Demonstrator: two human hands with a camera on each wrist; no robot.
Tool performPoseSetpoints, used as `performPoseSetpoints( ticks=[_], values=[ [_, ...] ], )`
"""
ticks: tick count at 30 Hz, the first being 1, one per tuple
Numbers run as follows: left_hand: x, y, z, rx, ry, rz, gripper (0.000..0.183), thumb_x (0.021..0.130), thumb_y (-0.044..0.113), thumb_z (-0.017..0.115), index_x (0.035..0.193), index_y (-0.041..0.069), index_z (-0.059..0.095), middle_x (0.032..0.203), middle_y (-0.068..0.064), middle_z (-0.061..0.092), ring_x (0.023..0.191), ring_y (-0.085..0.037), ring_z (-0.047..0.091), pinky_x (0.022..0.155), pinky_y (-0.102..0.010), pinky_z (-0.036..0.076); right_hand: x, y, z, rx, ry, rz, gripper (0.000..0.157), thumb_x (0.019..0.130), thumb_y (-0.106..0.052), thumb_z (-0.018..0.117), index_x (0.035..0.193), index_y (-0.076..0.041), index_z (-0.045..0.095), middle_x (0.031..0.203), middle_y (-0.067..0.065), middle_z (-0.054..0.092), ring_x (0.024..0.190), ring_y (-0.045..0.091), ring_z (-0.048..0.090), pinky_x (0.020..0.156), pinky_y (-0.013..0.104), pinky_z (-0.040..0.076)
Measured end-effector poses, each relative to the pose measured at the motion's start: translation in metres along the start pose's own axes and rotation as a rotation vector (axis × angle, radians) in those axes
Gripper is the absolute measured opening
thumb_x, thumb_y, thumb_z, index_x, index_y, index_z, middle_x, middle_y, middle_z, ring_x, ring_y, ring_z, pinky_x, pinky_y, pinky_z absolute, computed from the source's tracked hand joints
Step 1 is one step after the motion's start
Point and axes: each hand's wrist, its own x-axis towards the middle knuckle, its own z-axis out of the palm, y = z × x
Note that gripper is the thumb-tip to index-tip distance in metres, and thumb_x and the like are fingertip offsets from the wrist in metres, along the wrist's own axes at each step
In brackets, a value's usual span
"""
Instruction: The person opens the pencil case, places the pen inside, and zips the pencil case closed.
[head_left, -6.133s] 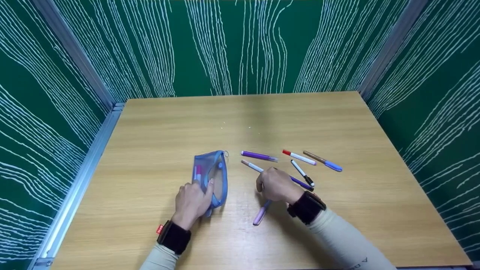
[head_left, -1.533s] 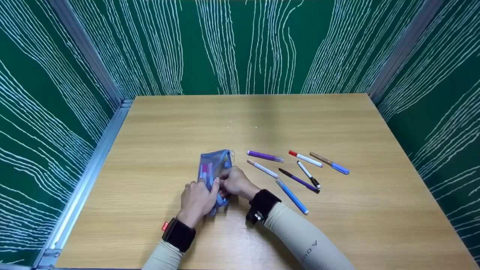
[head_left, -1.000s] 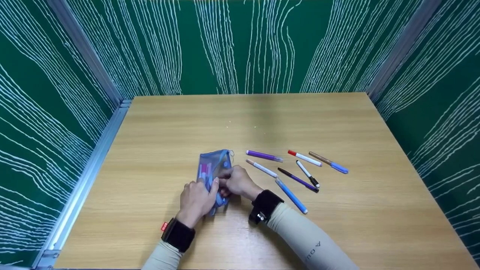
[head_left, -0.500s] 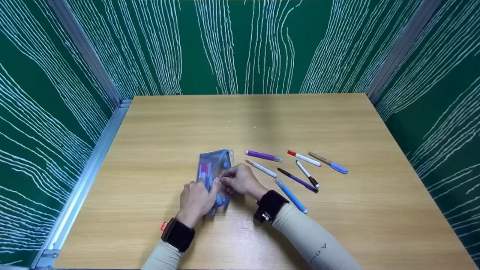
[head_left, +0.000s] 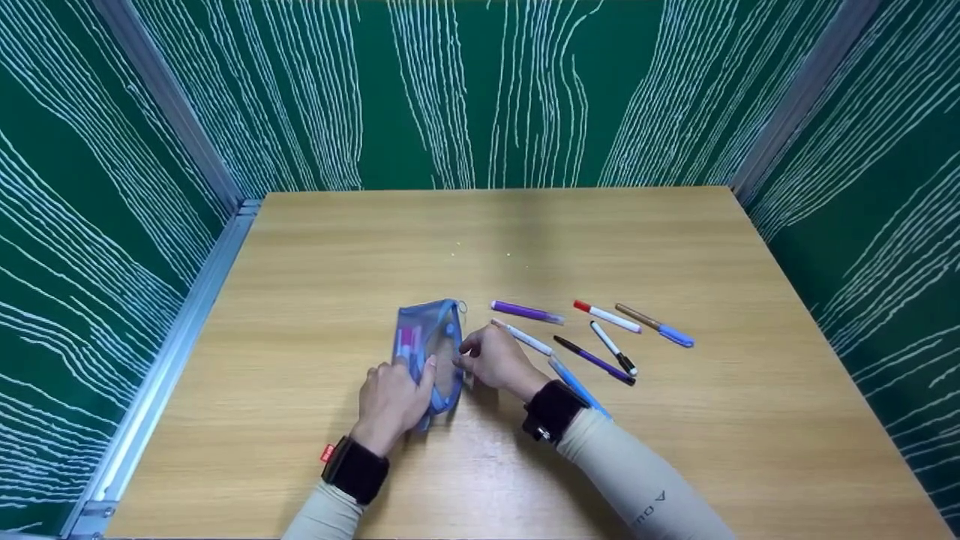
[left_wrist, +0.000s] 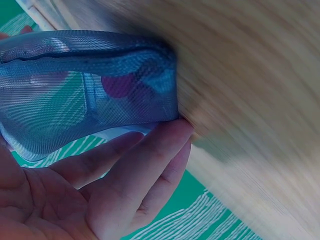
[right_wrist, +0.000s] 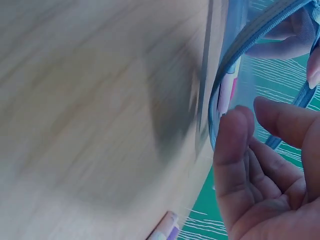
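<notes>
A blue mesh pencil case (head_left: 422,321) lies on the table with its zip open, the opening facing right. My left hand (head_left: 391,401) grips its near left side, thumb at the opening's edge; in the left wrist view, fingers (left_wrist: 150,160) lie under the mesh. Inside, a marker with a magenta cap (head_left: 406,337) shows through the mesh beside paler pens. My right hand (head_left: 501,361) is at the right rim of the opening. In the right wrist view its thumb and forefinger (right_wrist: 231,145) stand apart with nothing between them.
Right of the case lie a purple marker (head_left: 525,310), a red-capped marker (head_left: 607,316), a brown and blue pen (head_left: 655,325), a black-capped marker (head_left: 613,348), a dark purple pen (head_left: 596,361), a white marker (head_left: 527,340) and a blue marker (head_left: 574,381), partly behind the right wrist.
Over the last second my right hand has drawn back rightward out of the case opening. The light purple pen seen on the table 6.1 s ago is gone from there. My left hand stays put.
</notes>
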Motion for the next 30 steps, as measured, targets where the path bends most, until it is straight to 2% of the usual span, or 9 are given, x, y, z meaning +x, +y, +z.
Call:
performPoseSetpoints(
  ticks=[5, 6, 9, 12, 15, 23, 30],
  values=[
    [-0.001, 0.000, -0.001, -0.006, -0.015, -0.006, 0.054, 0.104, 0.057, 0.043, 0.083, 0.009, 0.058, 0.081, -0.013, 0.057, 0.071, -0.026, 0.054, 0.067, -0.043, 0.049, -0.004, 0.002, -0.003, -0.024, 0.003, 0.007, 0.019, 0.088, -0.015, 0.081, 0.098, 0.001, 0.079, 0.075, 0.005, 0.074, 0.070, 0.018, 0.070, 0.120, 0.047, 0.027],
    [-0.001, -0.001, -0.001, -0.005, -0.010, -0.001, 0.054, 0.103, 0.056, 0.043, 0.084, 0.008, 0.058, 0.081, -0.013, 0.058, 0.071, -0.026, 0.055, 0.066, -0.044, 0.049, -0.005, 0.003, -0.004, -0.032, 0.010, 0.008, 0.019, 0.088, -0.016, 0.082, 0.098, 0.001, 0.079, 0.076, 0.006, 0.074, 0.071, 0.018, 0.070, 0.116, 0.045, 0.034],
    [-0.001, 0.000, -0.001, -0.001, -0.001, 0.005, 0.056, 0.103, 0.056, 0.043, 0.086, 0.006, 0.060, 0.083, -0.015, 0.059, 0.073, -0.028, 0.056, 0.067, -0.045, 0.050, -0.007, 0.005, -0.007, -0.045, 0.026, 0.028, 0.021, 0.088, -0.016, 0.082, 0.100, 0.000, 0.078, 0.077, 0.006, 0.074, 0.072, 0.018, 0.069, 0.096, 0.040, 0.052],
    [-0.001, -0.001, -0.001, 0.004, 0.002, 0.007, 0.057, 0.103, 0.056, 0.043, 0.088, 0.005, 0.061, 0.084, -0.017, 0.059, 0.074, -0.029, 0.056, 0.067, -0.046, 0.051, -0.010, 0.007, -0.011, -0.055, 0.034, 0.058, 0.025, 0.087, -0.018, 0.083, 0.104, -0.001, 0.078, 0.078, 0.005, 0.073, 0.072, 0.016, 0.068, 0.069, 0.035, 0.057],
    [-0.001, 0.000, -0.001, -0.002, -0.002, 0.008, 0.056, 0.103, 0.057, 0.043, 0.087, 0.006, 0.060, 0.083, -0.016, 0.058, 0.074, -0.028, 0.056, 0.067, -0.046, 0.050, -0.012, 0.010, -0.016, -0.064, 0.039, 0.095, 0.029, 0.087, -0.020, 0.083, 0.107, -0.001, 0.077, 0.078, 0.003, 0.073, 0.072, 0.015, 0.068, 0.068, 0.033, 0.056],
    [0.000, 0.001, -0.001, -0.004, -0.005, 0.012, 0.054, 0.104, 0.057, 0.042, 0.084, 0.008, 0.057, 0.083, -0.015, 0.058, 0.074, -0.028, 0.056, 0.069, -0.045, 0.050, -0.014, 0.016, -0.026, -0.146, 0.069, 0.156, 0.032, 0.086, -0.022, 0.084, 0.111, -0.005, 0.077, 0.076, -0.002, 0.070, 0.073, 0.016, 0.067, 0.074, 0.039, 0.055],
    [-0.001, -0.001, -0.002, -0.017, -0.018, 0.005, 0.053, 0.104, 0.056, 0.042, 0.084, 0.010, 0.057, 0.082, -0.013, 0.057, 0.073, -0.026, 0.054, 0.068, -0.044, 0.050, -0.015, 0.027, -0.033, -0.168, 0.119, 0.162, 0.029, 0.085, -0.018, 0.083, 0.110, -0.005, 0.078, 0.074, 0.000, 0.068, 0.069, 0.018, 0.064, 0.065, 0.037, 0.053]
  ],
)
